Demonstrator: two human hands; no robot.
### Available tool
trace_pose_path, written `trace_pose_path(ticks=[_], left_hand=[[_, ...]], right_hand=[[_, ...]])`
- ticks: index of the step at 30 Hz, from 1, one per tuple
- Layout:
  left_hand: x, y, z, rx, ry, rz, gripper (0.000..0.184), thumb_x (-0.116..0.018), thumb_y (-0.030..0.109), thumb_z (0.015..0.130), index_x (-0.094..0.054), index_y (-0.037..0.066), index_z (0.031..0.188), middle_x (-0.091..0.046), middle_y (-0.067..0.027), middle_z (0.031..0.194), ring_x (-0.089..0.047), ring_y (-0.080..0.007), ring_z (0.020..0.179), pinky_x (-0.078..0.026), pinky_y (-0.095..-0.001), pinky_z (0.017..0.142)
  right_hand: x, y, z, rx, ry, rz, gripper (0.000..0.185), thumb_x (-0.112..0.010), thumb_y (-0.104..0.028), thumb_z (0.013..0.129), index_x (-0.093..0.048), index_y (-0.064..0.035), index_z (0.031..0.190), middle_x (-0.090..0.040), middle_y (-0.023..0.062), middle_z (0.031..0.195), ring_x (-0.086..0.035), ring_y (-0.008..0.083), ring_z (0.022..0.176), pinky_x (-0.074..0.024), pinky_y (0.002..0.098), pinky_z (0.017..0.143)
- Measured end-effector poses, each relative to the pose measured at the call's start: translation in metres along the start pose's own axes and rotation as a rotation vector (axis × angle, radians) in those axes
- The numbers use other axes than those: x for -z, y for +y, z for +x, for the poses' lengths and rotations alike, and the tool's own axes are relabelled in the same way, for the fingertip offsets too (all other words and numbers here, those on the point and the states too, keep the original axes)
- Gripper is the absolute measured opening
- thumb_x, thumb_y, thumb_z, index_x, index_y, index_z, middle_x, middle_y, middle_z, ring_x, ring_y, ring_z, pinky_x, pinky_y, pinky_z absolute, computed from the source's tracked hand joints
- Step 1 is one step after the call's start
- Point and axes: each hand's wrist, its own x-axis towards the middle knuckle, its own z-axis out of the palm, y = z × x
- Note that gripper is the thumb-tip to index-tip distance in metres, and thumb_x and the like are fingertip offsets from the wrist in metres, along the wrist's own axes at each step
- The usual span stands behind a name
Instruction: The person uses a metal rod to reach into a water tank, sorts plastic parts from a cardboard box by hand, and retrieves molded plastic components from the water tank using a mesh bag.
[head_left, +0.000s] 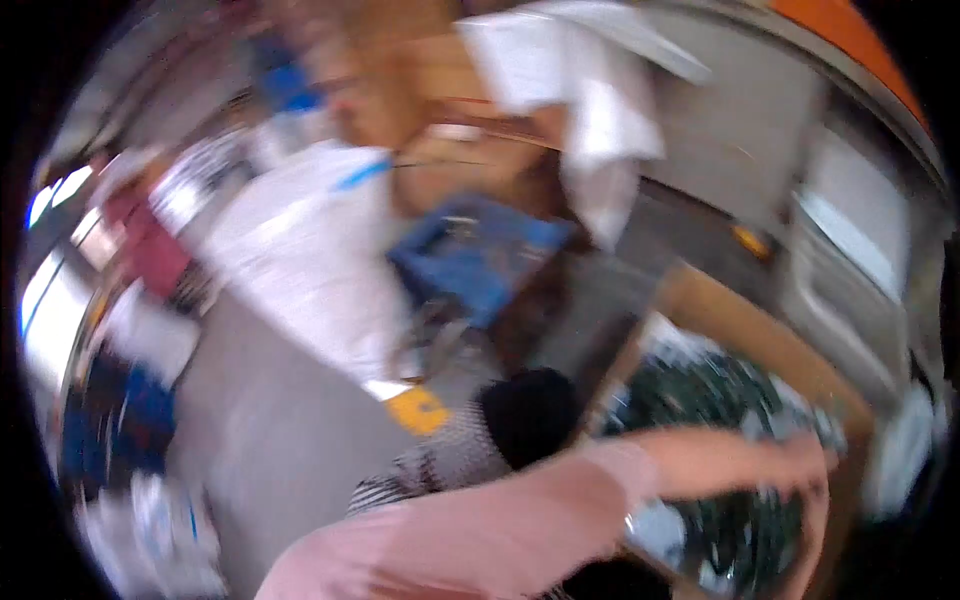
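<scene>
A cardboard box [842, 388] stands at the lower right, holding many dark green pieces [715, 392] with shiny, clear plastic-like bits among them. My left arm, in a pink sleeve, reaches across the box. My left hand [778, 466] is over the contents near the far right wall, its fingers smeared by motion. What I see of my right hand [815, 510] comes up along the box's right side, close to the left one. Blur hides whether either hand grips anything.
A blue crate [480, 255] with small items sits beyond the box. Large white sacks [310, 250] lie left of it. White sheeting [600, 120] hangs over brown cartons [400, 70]. More white bags [155, 535] and a blue container [120, 425] stand at the left. Grey floor [250, 400] shows between.
</scene>
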Motion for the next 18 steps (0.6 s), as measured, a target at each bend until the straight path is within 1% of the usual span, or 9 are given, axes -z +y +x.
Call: trace_pose_path(ticks=[1, 2, 4, 6, 10, 12, 14, 17, 18], left_hand=[[-0.003, -0.013, 0.006, -0.717, 0.005, 0.662, 0.024, -0.063, 0.023, 0.068, -0.064, 0.005, 0.084, -0.063, -0.0149, 0.072, -0.063, -0.0267, 0.063, -0.051, -0.0397, 0.057], [-0.016, -0.009, 0.012, -0.49, -0.041, 0.73, 0.023, -0.064, 0.026, 0.066, -0.064, 0.007, 0.079, -0.064, -0.0132, 0.073, -0.062, -0.0276, 0.064, -0.049, -0.0407, 0.058], [0.02, 0.01, 0.001, -0.541, 0.01, 1.142, 0.026, -0.062, 0.029, 0.069, -0.062, 0.009, 0.086, -0.063, -0.0152, 0.08, -0.062, -0.0301, 0.073, -0.048, -0.041, 0.064], [0.04, -0.012, 0.016, -0.733, 0.279, 0.848, 0.024, -0.045, 0.025, 0.084, -0.061, 0.007, 0.087, -0.061, -0.0179, 0.081, -0.059, -0.0328, 0.081, -0.045, -0.0419, 0.07], [0.063, 0.016, 0.028, -0.182, 0.009, -0.119, 0.039, -0.043, 0.038, 0.09, -0.057, 0.004, 0.077, -0.044, 0.0008, 0.054, -0.047, -0.012, 0.057, -0.038, -0.0308, 0.053], [0.052, 0.031, 0.012, -0.033, -0.001, -0.664, 0.037, -0.046, 0.039, 0.089, -0.056, 0.006, 0.077, -0.035, 0.0055, 0.05, -0.039, -0.0069, 0.054, -0.032, -0.025, 0.049], [0.055, 0.023, 0.022, -0.029, -0.049, -0.68, 0.035, -0.048, 0.038, 0.089, -0.055, 0.005, 0.08, -0.031, 0.0062, 0.049, -0.037, -0.0067, 0.052, -0.031, -0.0226, 0.049], [0.065, 0.024, 0.038, -0.265, 0.01, 0.218, 0.032, -0.048, 0.035, 0.089, -0.054, 0.004, 0.081, -0.039, 0.0027, 0.049, -0.041, -0.01, 0.048, -0.035, -0.0264, 0.048], [0.066, 0.016, 0.039, -0.26, 0.001, 0.215, 0.032, -0.048, 0.035, 0.089, -0.054, 0.004, 0.081, -0.039, 0.0027, 0.049, -0.041, -0.01, 0.048, -0.035, -0.0264, 0.048]], right_hand=[[-0.043, -0.091, -0.044, -0.035, -0.057, 0.012, 0.049, -0.062, -0.025, 0.076, -0.048, 0.0, 0.116, -0.053, 0.0069, 0.111, -0.051, 0.0171, 0.098, -0.0416, 0.0309, 0.083], [-0.049, -0.113, -0.055, -0.054, -0.006, -0.158, 0.053, -0.065, -0.023, 0.073, -0.047, 0.0004, 0.117, -0.052, 0.0072, 0.113, -0.05, 0.0175, 0.101, -0.0405, 0.031, 0.086], [-0.054, -0.093, -0.029, 0.032, 0.098, -0.486, 0.071, -0.073, -0.023, 0.065, -0.041, 0.0034, 0.123, -0.049, 0.0158, 0.121, -0.046, 0.0248, 0.113, -0.0361, 0.034, 0.094], [-0.069, -0.105, -0.017, 0.172, 0.17, -0.544, 0.101, -0.08, -0.024, 0.055, -0.022, -0.0015, 0.134, -0.035, 0.0198, 0.132, -0.038, 0.0311, 0.12, -0.0309, 0.0374, 0.1], [-0.071, -0.099, 0.011, 0.364, 0.209, -0.311, 0.112, -0.081, -0.012, 0.051, -0.01, -0.0086, 0.137, -0.038, 0.0175, 0.13, -0.039, 0.0302, 0.12, -0.0306, 0.036, 0.1], [-0.068, -0.104, 0.005, 0.393, 0.143, -0.037, 0.093, -0.078, -0.008, 0.052, -0.03, -0.0079, 0.132, -0.05, 0.0156, 0.118, -0.048, 0.0271, 0.11, -0.0352, 0.0355, 0.095], [-0.061, -0.109, 0.0, 0.265, 0.028, -0.081, 0.075, -0.075, -0.009, 0.055, -0.041, -0.0058, 0.122, -0.055, 0.0168, 0.109, -0.052, 0.0276, 0.104, -0.0377, 0.0356, 0.092], [-0.051, -0.087, 0.004, 0.086, -0.105, -0.338, 0.045, -0.069, -0.014, 0.063, -0.056, -0.0014, 0.104, -0.061, 0.0198, 0.094, -0.058, 0.0293, 0.092, -0.0418, 0.036, 0.085], [-0.049, -0.081, 0.004, 0.036, -0.114, -0.554, 0.035, -0.065, -0.017, 0.067, -0.06, 0.0008, 0.096, -0.062, 0.0217, 0.087, -0.059, 0.0306, 0.088, -0.0433, 0.0362, 0.081]])
